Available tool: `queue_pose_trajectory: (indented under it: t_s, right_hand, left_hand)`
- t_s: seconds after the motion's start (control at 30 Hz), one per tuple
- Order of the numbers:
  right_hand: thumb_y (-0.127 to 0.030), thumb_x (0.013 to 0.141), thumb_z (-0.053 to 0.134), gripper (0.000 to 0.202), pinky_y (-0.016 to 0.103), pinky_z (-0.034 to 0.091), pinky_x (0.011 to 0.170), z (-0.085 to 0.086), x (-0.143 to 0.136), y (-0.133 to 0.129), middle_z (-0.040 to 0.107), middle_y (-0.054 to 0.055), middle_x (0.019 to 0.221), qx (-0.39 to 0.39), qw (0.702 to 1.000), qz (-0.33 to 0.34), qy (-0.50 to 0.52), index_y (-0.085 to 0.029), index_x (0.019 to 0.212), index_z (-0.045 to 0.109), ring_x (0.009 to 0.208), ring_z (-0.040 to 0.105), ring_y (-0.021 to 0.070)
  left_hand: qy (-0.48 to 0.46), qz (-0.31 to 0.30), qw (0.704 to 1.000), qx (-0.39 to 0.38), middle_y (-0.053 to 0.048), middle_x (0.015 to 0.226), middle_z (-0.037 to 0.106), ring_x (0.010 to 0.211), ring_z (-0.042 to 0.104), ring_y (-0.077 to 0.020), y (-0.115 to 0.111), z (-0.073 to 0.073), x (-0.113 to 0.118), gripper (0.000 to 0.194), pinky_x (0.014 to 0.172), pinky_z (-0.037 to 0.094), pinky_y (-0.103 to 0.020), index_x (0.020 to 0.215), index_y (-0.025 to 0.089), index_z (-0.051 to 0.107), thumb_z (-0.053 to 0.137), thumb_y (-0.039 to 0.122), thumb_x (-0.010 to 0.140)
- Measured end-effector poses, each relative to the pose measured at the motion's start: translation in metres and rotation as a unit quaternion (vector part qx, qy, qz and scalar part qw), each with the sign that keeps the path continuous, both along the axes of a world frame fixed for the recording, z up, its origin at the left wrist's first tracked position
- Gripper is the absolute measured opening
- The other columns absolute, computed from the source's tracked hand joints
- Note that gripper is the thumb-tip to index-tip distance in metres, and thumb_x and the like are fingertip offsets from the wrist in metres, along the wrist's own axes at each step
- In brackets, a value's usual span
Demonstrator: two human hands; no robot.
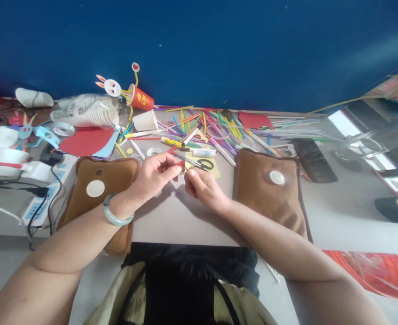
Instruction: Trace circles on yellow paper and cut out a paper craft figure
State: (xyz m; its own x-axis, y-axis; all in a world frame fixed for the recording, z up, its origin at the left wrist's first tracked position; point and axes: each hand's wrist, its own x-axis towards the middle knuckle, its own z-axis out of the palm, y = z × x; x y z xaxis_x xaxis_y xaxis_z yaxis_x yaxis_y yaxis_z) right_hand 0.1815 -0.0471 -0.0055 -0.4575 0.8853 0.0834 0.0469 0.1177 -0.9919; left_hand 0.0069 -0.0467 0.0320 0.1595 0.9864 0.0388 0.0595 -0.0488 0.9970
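Note:
My left hand (pixel 156 174), with a pale green bangle (pixel 108 212) at the wrist, pinches a small red paper piece (pixel 181 164) between thumb and fingers. Close against it, my right hand (pixel 202 186) has its thumb and curled fingers pressed together; what they grip is too small to make out. Both hands are above the front middle of the table. Just beyond them lie scissors (pixel 205 164) with dark handles, partly over a yellow paper sheet (pixel 215 168). A yellow marker (pixel 170 141), a white marker (pixel 203 153) and a small tape roll (pixel 153 151) are close by.
Brown cushion-like pads (pixel 89 174) (pixel 259 180) flank my arms. Many colored pipe cleaners (pixel 219 131) spread along the wall. A red cup (pixel 142 98) with a paper rabbit face (pixel 112 87) lies back left, near stacked paper cups (pixel 93 115). A power strip (pixel 38 207) with cables is left; a dark phone-like slab (pixel 314 160) right.

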Motion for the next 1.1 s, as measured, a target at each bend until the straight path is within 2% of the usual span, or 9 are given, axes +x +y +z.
queue_pose_trajectory:
  t_s: [0.47,0.73,1.1]
  right_hand:
    - [-0.070,0.096,0.040,0.059,0.026,0.033,0.049,-0.0015,-0.0001,0.0005,0.045,-0.005,0.049,0.000,1.000,-0.003,-0.014,-0.021,0.062,0.044,0.044,0.037,0.0089]
    - [-0.069,0.097,0.040,0.059,0.025,0.033,0.048,-0.0022,-0.0004,0.0002,0.044,-0.005,0.049,-0.003,1.000,-0.004,-0.009,-0.022,0.063,0.044,0.044,0.036,0.0089]
    - [-0.069,0.096,0.041,0.058,0.026,0.032,0.048,-0.0024,-0.0006,0.0001,0.044,-0.005,0.049,-0.006,1.000,-0.007,-0.002,-0.022,0.063,0.043,0.044,0.035,0.0089]
  left_hand:
    - [-0.008,0.019,1.000,0.002,0.001,0.060,0.064,0.056,0.059,-0.0110,-0.0011,0.0006,0.0005,0.016,0.056,0.048,-0.022,0.072,0.017,0.061,0.070,0.028,0.077]
    - [0.008,0.004,1.000,0.005,0.000,0.064,0.065,0.058,0.061,-0.0115,0.0000,0.0025,0.0010,0.017,0.056,0.049,-0.023,0.075,0.016,0.066,0.074,0.030,0.075]
    - [0.006,0.011,1.000,0.015,0.001,0.061,0.064,0.058,0.060,-0.0113,-0.0010,0.0001,0.0009,0.017,0.058,0.049,-0.023,0.073,0.016,0.065,0.071,0.030,0.080]
